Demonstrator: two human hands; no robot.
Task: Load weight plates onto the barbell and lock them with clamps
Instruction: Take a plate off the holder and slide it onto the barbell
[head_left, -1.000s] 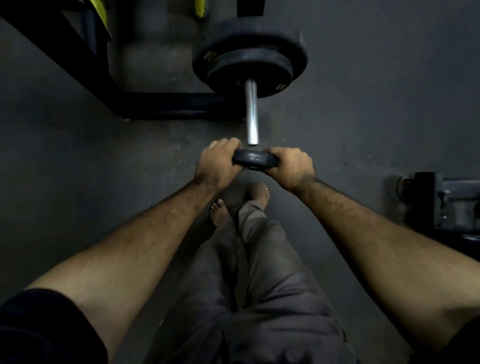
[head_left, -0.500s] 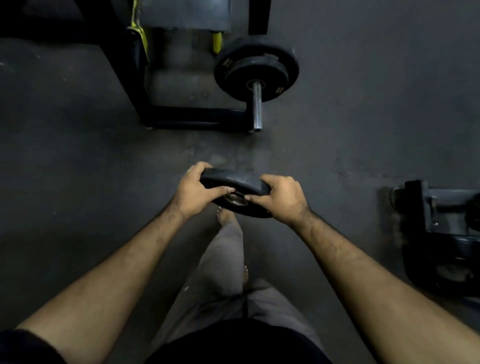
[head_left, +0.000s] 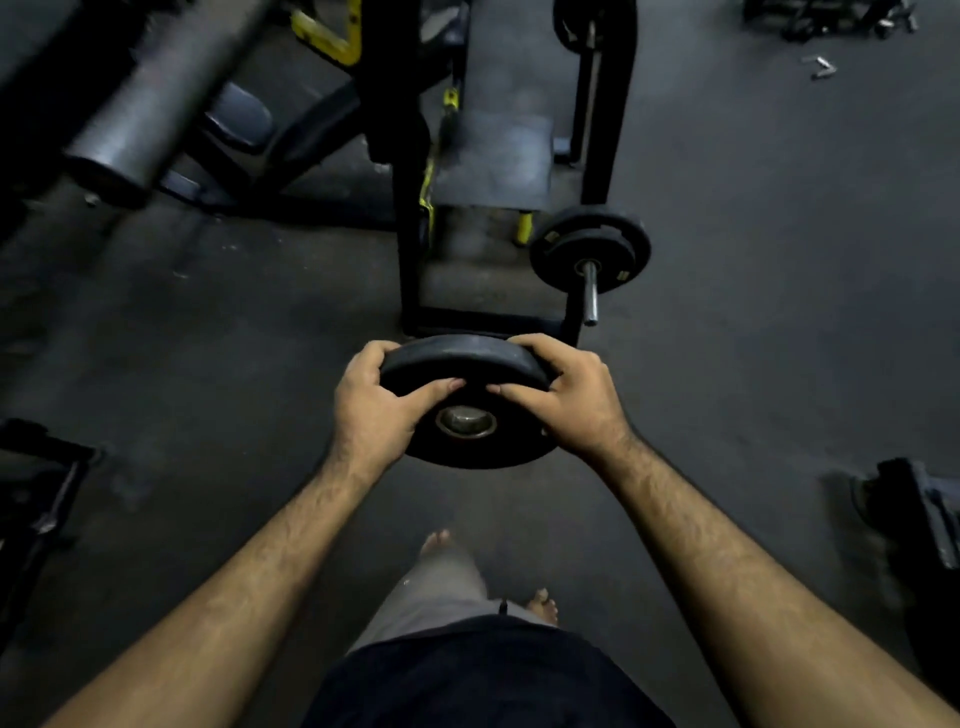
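I hold a black weight plate (head_left: 470, 364) with a metal-ringed centre hole in front of me, tilted with its face toward me. My left hand (head_left: 376, 402) grips its left rim and my right hand (head_left: 569, 397) grips its right rim. Beyond it, up and to the right, the barbell's bare steel sleeve (head_left: 590, 296) points toward me. Two black plates (head_left: 592, 249) sit on that sleeve, the smaller in front. The plate in my hands is apart from the sleeve's end. No clamp is visible.
The barbell rests on a black bench rack (head_left: 410, 218) with yellow parts and a grey pad (head_left: 493, 156). A padded roller (head_left: 150, 104) juts in at the upper left. Dark equipment stands at the right edge (head_left: 914, 514) and left edge (head_left: 36, 499). My bare feet are on the dark floor.
The plate has come away from the sleeve's tip and tilted its face toward me. The view has backed away and lifted, so the barbell now lies farther off, to the upper right.
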